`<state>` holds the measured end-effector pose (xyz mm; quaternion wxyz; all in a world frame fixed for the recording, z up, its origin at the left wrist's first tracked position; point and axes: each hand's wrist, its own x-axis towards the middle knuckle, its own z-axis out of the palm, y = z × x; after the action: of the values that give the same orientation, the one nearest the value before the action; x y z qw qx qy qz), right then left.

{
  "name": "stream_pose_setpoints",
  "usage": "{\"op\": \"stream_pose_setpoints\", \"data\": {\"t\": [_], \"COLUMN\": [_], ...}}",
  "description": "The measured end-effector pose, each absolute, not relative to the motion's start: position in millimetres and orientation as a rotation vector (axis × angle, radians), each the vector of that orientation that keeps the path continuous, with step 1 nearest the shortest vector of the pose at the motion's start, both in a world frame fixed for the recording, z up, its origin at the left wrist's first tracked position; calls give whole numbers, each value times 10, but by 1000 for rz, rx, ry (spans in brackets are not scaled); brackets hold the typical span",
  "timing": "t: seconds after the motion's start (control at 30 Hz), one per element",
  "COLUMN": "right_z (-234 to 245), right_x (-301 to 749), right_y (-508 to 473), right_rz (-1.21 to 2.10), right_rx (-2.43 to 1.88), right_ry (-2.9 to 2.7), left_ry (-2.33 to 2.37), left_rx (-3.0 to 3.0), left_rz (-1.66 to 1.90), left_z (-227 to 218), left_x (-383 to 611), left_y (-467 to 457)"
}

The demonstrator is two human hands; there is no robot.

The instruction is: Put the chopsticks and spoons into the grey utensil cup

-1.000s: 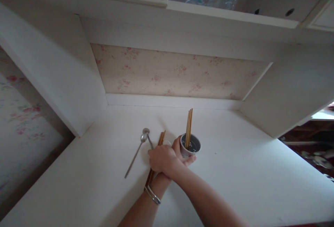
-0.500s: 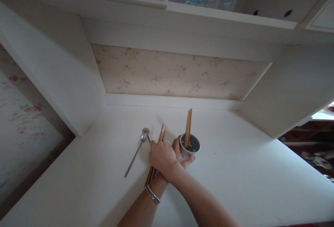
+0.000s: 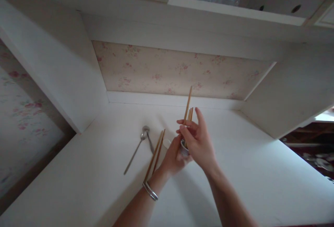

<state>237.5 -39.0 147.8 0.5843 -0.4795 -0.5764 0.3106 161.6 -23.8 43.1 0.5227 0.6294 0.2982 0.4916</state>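
While your right hand (image 3: 199,143) pinches one chopstick (image 3: 188,103) upright over the cup (image 3: 183,147), your left hand (image 3: 172,157) grips that cup on the white surface (image 3: 247,171), beside two loose chopsticks (image 3: 153,155) and two spoons (image 3: 142,140). With sticks standing in it, the cup looks top-heavy; a slack left grip or a knock from the stick could tip it.

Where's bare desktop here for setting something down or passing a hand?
Widest free patch: white desktop right of the right hand, up to the white side panel. Also the near-left corner, in front of the long metal spoons. Crowded: centre, where spoons, loose wooden chopsticks, small grey cup and left hand bunch.
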Motion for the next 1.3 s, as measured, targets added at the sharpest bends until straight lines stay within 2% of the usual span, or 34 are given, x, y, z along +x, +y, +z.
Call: {"op": "stream_pose_setpoints", "data": {"t": [0.2,0.4,0.67,0.9,1.17,1.3], "right_z": [1525,1261,902,776,708,591], "right_x": [2885,3075,3065,3078,3078,3116], "right_y": [-145,-11,77,34,27,-54], "right_rz": [701,693,742,627,745,896], "right_rx": [-1093,-1176,-1328,-1447,-1413,-1257], "right_ry": [-1022,-939,-1034,-1311,-1265,-1190], "left_ry": [784,767,778,803,806,794], "left_rx": [1480,1451,1368,1361,1400,1437], "left_rz": [1190,1188,1166,1147,1146,1142], "left_z": [356,369,463,441,433,488], "left_x": [1644,1644,1651,1663,1646,1633], "left_y": [-240,-245,-258,-236,-232,-243]}}
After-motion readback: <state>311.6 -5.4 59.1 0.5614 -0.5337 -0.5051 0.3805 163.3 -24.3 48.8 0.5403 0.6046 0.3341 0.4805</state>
